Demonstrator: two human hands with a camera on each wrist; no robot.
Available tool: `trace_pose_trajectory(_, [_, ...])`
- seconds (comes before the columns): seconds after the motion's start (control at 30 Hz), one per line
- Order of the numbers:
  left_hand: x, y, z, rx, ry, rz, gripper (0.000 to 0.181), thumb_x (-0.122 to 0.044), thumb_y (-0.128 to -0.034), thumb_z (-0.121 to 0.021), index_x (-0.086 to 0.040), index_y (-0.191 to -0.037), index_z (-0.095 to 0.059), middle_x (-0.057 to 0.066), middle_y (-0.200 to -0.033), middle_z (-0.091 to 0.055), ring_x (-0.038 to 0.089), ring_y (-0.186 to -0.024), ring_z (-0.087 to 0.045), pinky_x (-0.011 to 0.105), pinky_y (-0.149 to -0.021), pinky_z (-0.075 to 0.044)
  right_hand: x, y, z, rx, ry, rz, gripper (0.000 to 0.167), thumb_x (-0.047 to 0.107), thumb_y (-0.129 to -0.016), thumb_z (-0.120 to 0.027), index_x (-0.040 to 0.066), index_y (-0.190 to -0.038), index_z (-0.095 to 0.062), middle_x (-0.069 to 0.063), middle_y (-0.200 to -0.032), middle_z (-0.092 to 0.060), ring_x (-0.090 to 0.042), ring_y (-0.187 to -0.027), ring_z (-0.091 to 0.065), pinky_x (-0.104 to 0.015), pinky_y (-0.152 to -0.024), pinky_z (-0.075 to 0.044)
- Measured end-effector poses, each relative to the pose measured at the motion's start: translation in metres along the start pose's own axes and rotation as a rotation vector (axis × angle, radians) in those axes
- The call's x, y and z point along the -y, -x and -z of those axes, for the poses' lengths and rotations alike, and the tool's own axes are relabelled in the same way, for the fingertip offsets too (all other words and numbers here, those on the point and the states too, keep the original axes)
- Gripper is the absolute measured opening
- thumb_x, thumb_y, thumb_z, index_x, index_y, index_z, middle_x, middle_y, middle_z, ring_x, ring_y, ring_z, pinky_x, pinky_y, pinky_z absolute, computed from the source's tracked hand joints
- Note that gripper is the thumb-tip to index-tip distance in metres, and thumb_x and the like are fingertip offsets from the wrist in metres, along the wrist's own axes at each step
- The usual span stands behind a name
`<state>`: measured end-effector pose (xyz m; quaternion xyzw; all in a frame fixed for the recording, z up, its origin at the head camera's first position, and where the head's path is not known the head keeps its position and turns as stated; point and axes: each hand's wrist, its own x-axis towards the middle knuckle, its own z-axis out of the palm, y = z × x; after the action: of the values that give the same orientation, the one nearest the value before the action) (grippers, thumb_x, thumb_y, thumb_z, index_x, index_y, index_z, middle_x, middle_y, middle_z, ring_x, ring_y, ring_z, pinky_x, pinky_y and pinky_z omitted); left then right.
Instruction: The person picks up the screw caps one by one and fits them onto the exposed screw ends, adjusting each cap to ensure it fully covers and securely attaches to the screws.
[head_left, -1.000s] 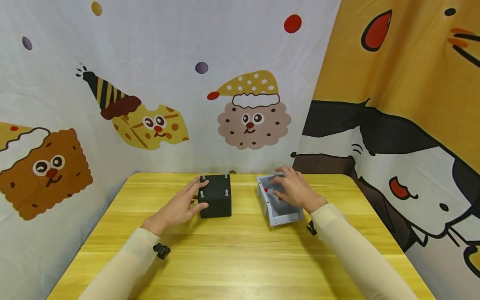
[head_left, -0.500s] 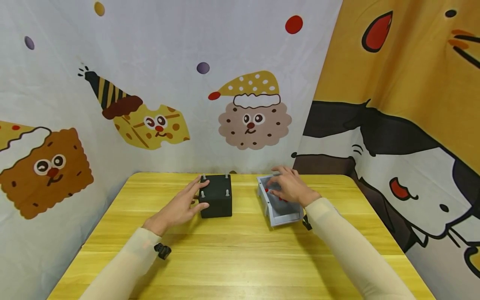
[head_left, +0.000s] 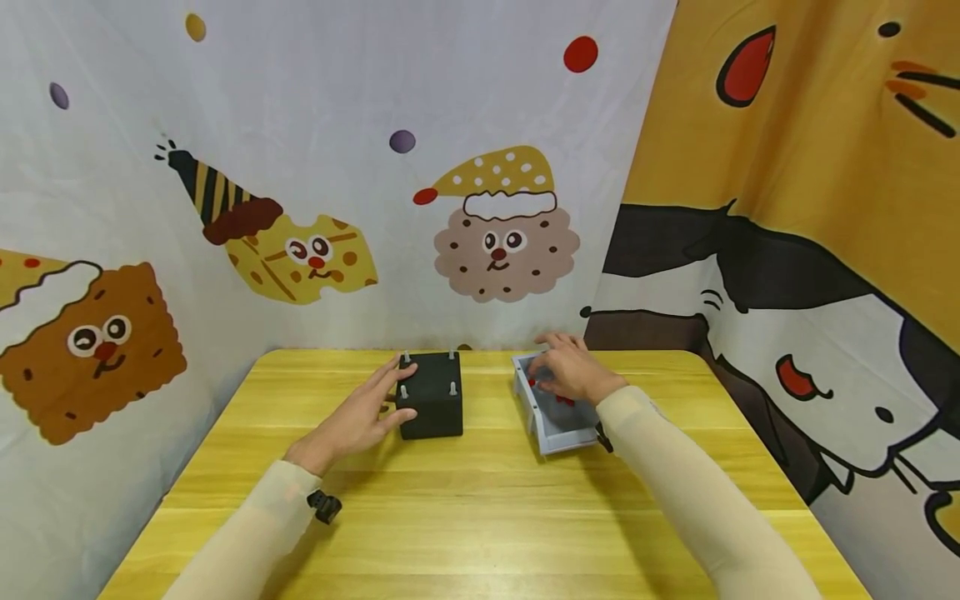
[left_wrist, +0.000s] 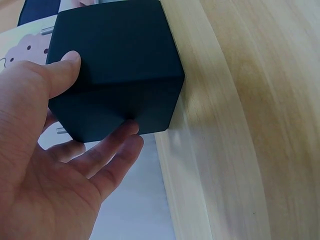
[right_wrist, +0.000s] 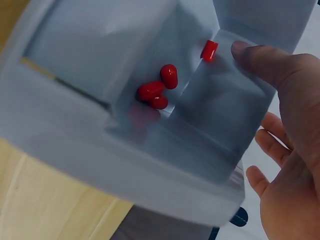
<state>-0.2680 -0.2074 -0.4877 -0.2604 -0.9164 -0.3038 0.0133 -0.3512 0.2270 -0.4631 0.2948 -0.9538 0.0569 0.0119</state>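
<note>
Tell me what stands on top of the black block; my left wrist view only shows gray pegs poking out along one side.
Observer: From the head view, four gray pegs stand on the top face of the black block, near its corners.
Operator: Now locate the right hand for me.
Observer: The right hand is at a gray tray, off to the right of the block.
Operator: Report what that tray holds.
Observer: The right wrist view shows four red pieces inside it, three bunched together and one apart.
</note>
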Motion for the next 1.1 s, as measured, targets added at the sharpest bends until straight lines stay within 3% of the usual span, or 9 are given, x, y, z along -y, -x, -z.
trace_pose_trajectory(0.67, [0.001, 0.002, -0.003, -0.019, 0.016, -0.009, 0.076, -0.040, -0.1183, -0.071, -0.017, -0.183, -0.038, 0.025, -0.194, -0.019, 0.044, -0.134, -0.078, 0.060, -0.112, -0.068, -0.009, -0.017, -0.016, 0.075, 0.049, 0.015, 0.016, 0.020, -0.102, -0.093, 0.028, -0.115, -0.092, -0.023, -0.170, -0.060, -0.049, -0.158, -0.054, -0.080, -0.128, -0.042])
trace_pose_trajectory(0.9, [0.002, 0.002, -0.003, -0.013, 0.023, -0.004, 0.076, -0.040, -0.1184, -0.071, -0.019, -0.184, -0.037, 0.025, -0.195, -0.018, 0.044, -0.133, -0.079, 0.061, -0.113, -0.067, -0.009, -0.019, -0.019, 0.050, 0.052, 0.037, 0.012, 0.019, -0.101, -0.095, 0.030, -0.105, -0.090, -0.022, -0.167, -0.063, -0.046, -0.157, -0.057, -0.079, -0.127, -0.044])
trace_pose_trajectory(1.1, [0.001, 0.001, -0.003, -0.011, 0.022, -0.006, 0.077, -0.038, -0.1178, -0.072, -0.019, -0.184, -0.037, 0.025, -0.195, -0.018, 0.045, -0.131, -0.080, 0.063, -0.113, -0.067, -0.010, -0.021, -0.022, 0.035, 0.066, 0.046, 0.011, 0.019, -0.100, -0.096, 0.028, -0.106, -0.090, -0.020, -0.166, -0.065, -0.044, -0.155, -0.059, -0.077, -0.125, -0.047])
